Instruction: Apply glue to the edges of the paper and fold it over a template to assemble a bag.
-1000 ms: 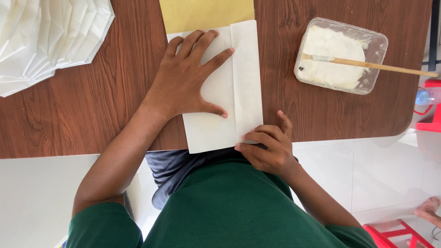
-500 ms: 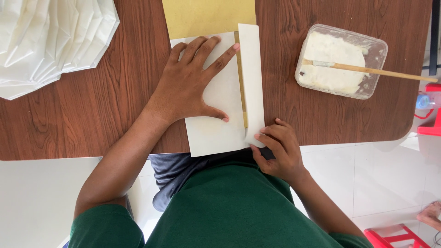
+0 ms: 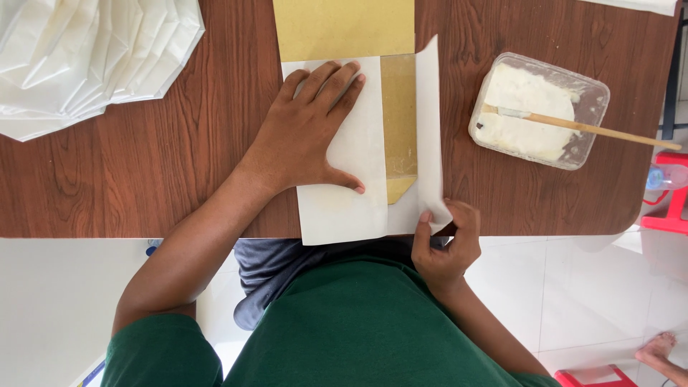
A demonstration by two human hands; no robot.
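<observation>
A white folded sheet of paper (image 3: 344,208) lies on a yellow-brown card (image 3: 344,29) at the near edge of the wooden table (image 3: 143,165). My left hand (image 3: 308,136) presses flat on the sheet's left part, fingers spread. My right hand (image 3: 448,244) pinches the near corner of the sheet's right flap (image 3: 428,122) and holds it lifted on edge, so a strip of the card (image 3: 398,122) shows underneath.
A clear plastic tub (image 3: 595,107) of white paste with a wooden-handled brush (image 3: 580,125) across it sits to the right. A stack of folded white paper pieces (image 3: 86,57) fills the far left. A red stool (image 3: 670,201) and another person's foot (image 3: 659,355) are on the tiled floor.
My right hand has lifted the right flap up and outward, uncovering the card below. My left hand has stayed pressed on the sheet.
</observation>
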